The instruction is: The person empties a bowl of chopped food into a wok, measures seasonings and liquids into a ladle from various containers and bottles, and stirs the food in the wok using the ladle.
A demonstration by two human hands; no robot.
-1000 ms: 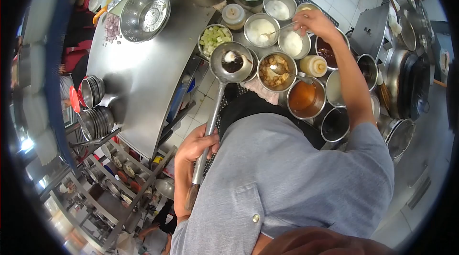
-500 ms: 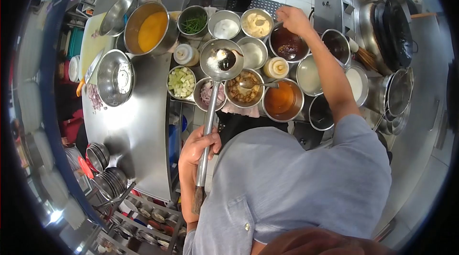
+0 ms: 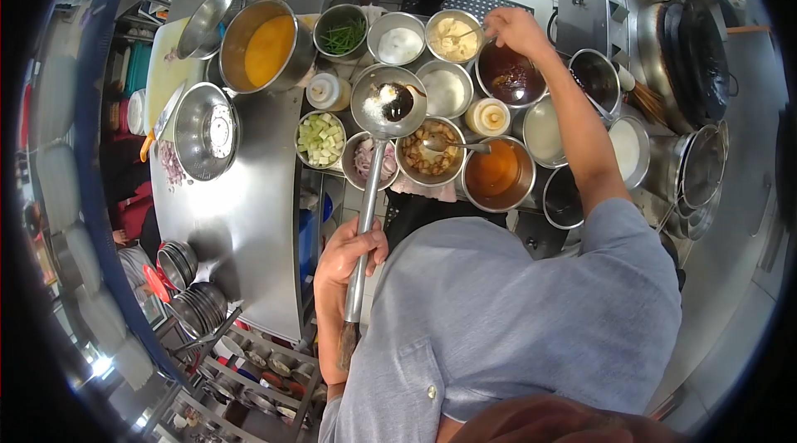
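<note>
Gripping the ladle (image 3: pixel 370 210) partway along its shaft, the left hand (image 3: pixel 353 250) sits nearest the body, its fingers wrapped round the metal. The wooden end runs back along the forearm, perhaps to steady the weight; whether it touches the skin I cannot tell. The ladle's bowl lies beyond those fingers, on their far side, facing up, likely so that the dark liquid (image 3: pixel 399 102) and white powder (image 3: pixel 375 102) inside stay put. Around it, sliced onion (image 3: pixel 363 157) lies just on the near side, brown chunks (image 3: pixel 426 164) with a serving spoon (image 3: pixel 471 146) to the right, and orange liquid (image 3: pixel 491 173) further right. These are packed close together, presumably for easy reach. Farther off, the right arm stretches past dark red sauce (image 3: pixel 505 84) to the right hand (image 3: pixel 516 32), whose fingers look narrowed in a pinch on a thin spoon (image 3: pixel 470 32). That handle meets the fingertips from the left, slanting down into pale yellow paste (image 3: pixel 451 45). At the far left are chopped green stalks (image 3: pixel 342 34) and a large pot (image 3: pixel 299 48).
</note>
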